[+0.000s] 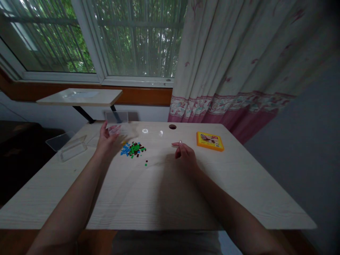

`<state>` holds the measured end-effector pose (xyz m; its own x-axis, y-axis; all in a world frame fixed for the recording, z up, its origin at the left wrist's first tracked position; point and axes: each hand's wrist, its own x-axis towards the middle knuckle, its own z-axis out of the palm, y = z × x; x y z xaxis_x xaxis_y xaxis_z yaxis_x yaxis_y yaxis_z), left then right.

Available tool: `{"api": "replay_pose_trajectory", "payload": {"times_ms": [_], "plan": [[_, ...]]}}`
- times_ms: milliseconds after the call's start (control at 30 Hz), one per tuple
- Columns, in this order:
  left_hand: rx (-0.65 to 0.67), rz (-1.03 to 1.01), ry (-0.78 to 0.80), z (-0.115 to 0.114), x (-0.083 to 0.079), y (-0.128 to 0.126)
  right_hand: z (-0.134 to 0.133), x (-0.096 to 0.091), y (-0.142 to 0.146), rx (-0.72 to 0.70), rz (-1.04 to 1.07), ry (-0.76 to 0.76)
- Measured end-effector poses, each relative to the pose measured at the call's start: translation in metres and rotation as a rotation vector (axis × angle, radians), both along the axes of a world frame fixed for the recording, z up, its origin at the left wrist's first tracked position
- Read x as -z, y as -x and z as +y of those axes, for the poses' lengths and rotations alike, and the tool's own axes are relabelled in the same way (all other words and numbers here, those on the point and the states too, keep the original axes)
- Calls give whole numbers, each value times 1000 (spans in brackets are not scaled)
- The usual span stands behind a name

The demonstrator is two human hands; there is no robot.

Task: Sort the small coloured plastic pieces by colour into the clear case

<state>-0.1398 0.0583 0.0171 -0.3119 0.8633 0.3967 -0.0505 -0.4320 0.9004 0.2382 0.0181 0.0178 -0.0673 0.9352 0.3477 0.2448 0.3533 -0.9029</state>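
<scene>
A small pile of blue, green and dark brown toy bricks (133, 149) lies near the middle of the pale wooden table (164, 198). My left hand (107, 139) is just left of the pile, fingers curled round a small clear plastic piece (114, 129). My right hand (184, 153) rests on the table to the right of the pile, with the fingers loosely curled and the index finger pointing left; nothing shows in it. One or two stray green and brown bricks (146, 163) lie below the pile.
A yellow box (209, 141) lies at the table's far right. Clear plastic containers (69, 146) sit at the left edge, another (117, 117) at the back. A cable hole (172, 126) is near the far edge. A small side table (79, 97), window and curtain stand behind.
</scene>
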Motion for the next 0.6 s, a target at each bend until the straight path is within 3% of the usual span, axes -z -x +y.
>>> {"api": "replay_pose_trajectory", "payload": {"times_ms": [200,333,467,600], "plan": [[-134,59,-54,2,-7,2,2,3,-2,5,-5,-4],[-231,217,117,-9,-26,6,5,5,-3,20,8,4],[-289,414,224,-44,-35,20,9,6,-5,46,12,19],[-437,625,329,-103,-28,47,13,7,-8,112,53,55]]}}
